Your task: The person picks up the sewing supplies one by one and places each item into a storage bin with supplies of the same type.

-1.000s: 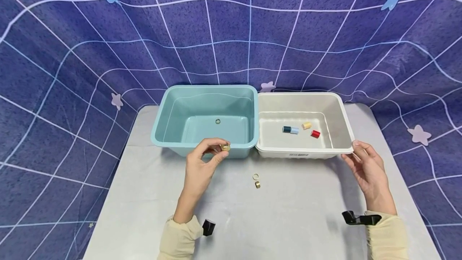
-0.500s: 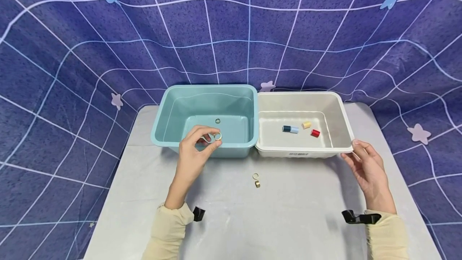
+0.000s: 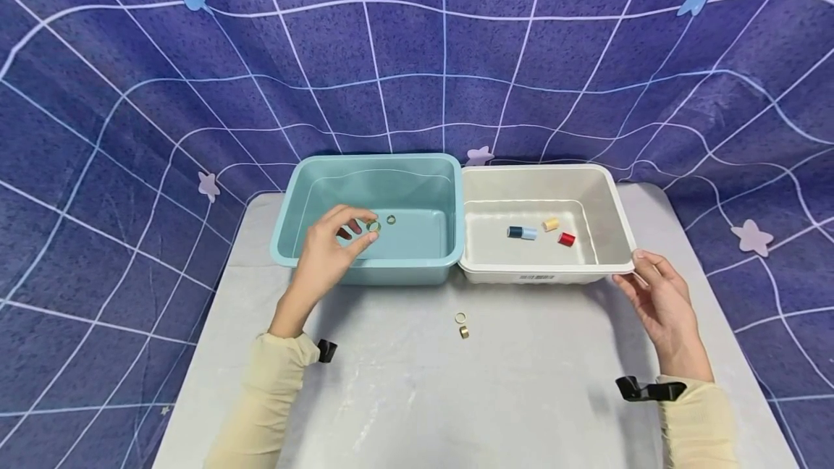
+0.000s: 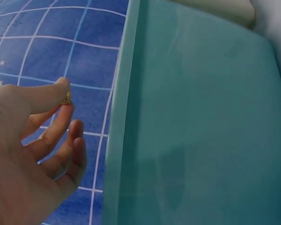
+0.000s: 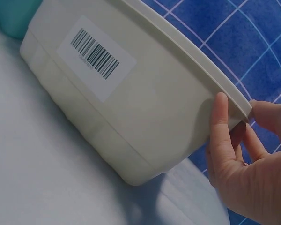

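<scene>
Moved: Since a second ago, the left hand (image 3: 322, 248) and its held gold ring (image 3: 373, 226) have been shifted from the front rim of the teal bin (image 3: 365, 263) to farther in and leftward; the right hand (image 3: 667, 306) has been kept where it was.
Left sleeve (image 3: 267, 382): Cream cloth is pushed back from the wrist, and a black piece (image 3: 327, 351) is seen at the cuff.
Left hand: The held gold ring is pinched between thumb and fingertips, over the teal bin's interior; the other fingers are loosely bent.
Teal bin: A loose ring (image 3: 391, 220) is seen on its floor; the height of the held one above that floor cannot be told.
Table rings: A thin ring (image 3: 460, 318) and, just nearer, a wider band (image 3: 464, 332) are laid on the pale table (image 3: 521, 382) in front of the bins.
White bin (image 3: 547, 268): It is placed just beside the teal one, and a barcode label (image 5: 96, 56) is stuck on its front wall.
Spools: Dark (image 3: 515, 232) and light blue (image 3: 530, 234) ones are laid end to end, with a yellow spool (image 3: 551, 224) and a red spool (image 3: 566, 239) farther right.
Right hand: The white bin's front right corner is gripped between thumb and fingers, well apart from the left hand.
</scene>
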A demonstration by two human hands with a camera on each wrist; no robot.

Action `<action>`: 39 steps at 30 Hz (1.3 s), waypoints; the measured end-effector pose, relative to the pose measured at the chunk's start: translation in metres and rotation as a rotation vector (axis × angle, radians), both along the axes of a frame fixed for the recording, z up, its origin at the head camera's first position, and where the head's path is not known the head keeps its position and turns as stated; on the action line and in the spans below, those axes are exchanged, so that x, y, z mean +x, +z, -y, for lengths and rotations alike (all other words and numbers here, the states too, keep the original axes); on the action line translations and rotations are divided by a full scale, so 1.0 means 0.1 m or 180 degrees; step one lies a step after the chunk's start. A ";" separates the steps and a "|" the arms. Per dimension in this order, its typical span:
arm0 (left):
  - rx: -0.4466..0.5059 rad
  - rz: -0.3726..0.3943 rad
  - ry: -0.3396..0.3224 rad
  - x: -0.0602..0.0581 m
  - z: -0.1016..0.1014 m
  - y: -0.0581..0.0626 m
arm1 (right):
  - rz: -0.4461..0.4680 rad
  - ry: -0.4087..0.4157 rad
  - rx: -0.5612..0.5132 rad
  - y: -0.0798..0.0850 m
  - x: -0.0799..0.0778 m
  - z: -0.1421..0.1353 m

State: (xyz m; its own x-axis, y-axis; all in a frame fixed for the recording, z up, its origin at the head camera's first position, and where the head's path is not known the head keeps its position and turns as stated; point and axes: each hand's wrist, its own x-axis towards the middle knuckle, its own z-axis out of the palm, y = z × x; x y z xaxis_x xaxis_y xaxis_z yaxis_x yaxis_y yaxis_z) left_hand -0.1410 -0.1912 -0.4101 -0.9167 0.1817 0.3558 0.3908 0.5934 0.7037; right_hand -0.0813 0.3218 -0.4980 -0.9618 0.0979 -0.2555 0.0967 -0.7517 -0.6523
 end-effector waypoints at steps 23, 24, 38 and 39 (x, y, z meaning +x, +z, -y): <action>-0.1089 0.0211 -0.0672 -0.83 0.25 0.32 | -0.0027 0.0014 0.0036 -0.02 -0.01 0.00; -0.1121 0.0209 -0.0701 -0.86 0.25 0.33 | -0.0027 0.0010 0.0044 -0.02 0.00 0.00; -0.1329 0.0308 -0.0783 -1.28 0.34 0.43 | -0.0006 -0.0026 0.0086 -0.01 -0.01 0.01; -0.1334 0.0298 -0.0778 -1.31 0.35 0.42 | -0.0002 -0.0028 0.0093 -0.01 -0.01 0.01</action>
